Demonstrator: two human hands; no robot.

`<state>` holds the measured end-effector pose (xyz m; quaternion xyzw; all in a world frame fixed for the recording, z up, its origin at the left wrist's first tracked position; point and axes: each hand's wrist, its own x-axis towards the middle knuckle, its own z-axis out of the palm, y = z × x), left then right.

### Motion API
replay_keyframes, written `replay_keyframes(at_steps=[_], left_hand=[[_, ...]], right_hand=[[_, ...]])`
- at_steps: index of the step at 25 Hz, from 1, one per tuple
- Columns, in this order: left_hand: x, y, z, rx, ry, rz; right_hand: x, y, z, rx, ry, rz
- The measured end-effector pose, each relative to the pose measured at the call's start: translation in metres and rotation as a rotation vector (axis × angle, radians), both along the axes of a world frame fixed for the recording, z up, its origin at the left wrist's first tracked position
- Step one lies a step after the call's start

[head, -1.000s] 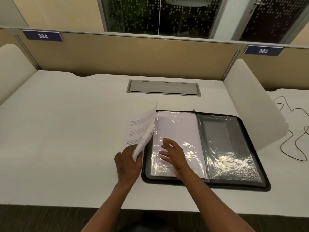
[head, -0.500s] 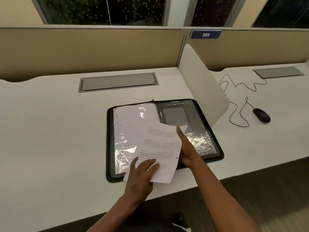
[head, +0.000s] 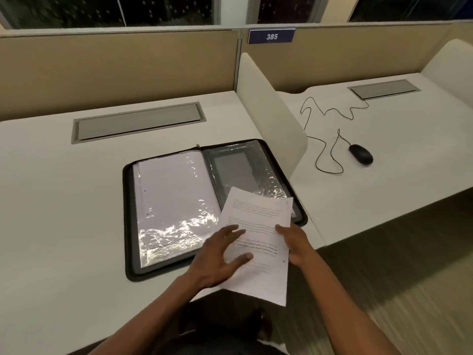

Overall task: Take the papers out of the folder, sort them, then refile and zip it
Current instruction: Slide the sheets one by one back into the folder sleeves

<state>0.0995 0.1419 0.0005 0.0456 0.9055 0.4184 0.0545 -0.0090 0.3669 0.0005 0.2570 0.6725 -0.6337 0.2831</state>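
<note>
tabletop (head: 64, 201): folder (head: 127, 226) lies open at near edge | papers (head: 258, 219): above folder's near right corner, overhanging tabletop's near edge | left hand (head: 217, 260): fingers spread flat on top | right hand (head: 294, 242): fingers grip right side | advice: support overhang, lay stack squarely

The print on the printed sheet (head: 258, 226) was too small and soft to read, and the left hand (head: 220, 260) lying across it covered several lines. Of the right hand (head: 297, 242) only the thumb and the back showed at the sheet's edge; its other fingers were hidden beneath the paper. The sheet covered the near right corner of the folder (head: 128, 221). Glare on the plastic sleeve (head: 174, 196) hid whatever was printed on the pages inside. Both forearms ran off the bottom edge. The floor (head: 409, 265) was smeared with blur, and the windows (head: 153, 8) were cut off at the top.
</note>
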Motion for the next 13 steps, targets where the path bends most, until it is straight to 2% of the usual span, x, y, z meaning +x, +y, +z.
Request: replay_keyframes(at_steps=[2, 4, 7, 9, 13], left_hand=[[-0.024, -0.001, -0.006, -0.009, 0.118, 0.134], [-0.05, -0.003, -0.012, -0.074, 0.149, 0.217], [-0.079, -0.002, -0.017, -0.223, 0.042, 0.112], [-0.086, 0.004, -0.02, -0.333, 0.04, 0.01], [-0.086, 0.013, -0.017, -0.426, 0.087, -0.028]], right_hand=[[0.007, 0.026, -0.002, -0.053, -0.046, -0.022], [0.018, 0.051, -0.003, -0.121, -0.101, -0.008], [0.032, 0.084, -0.001, -0.116, -0.141, 0.023], [0.036, 0.101, -0.001, -0.086, -0.131, 0.027], [0.044, 0.124, 0.005, -0.095, -0.11, 0.032]])
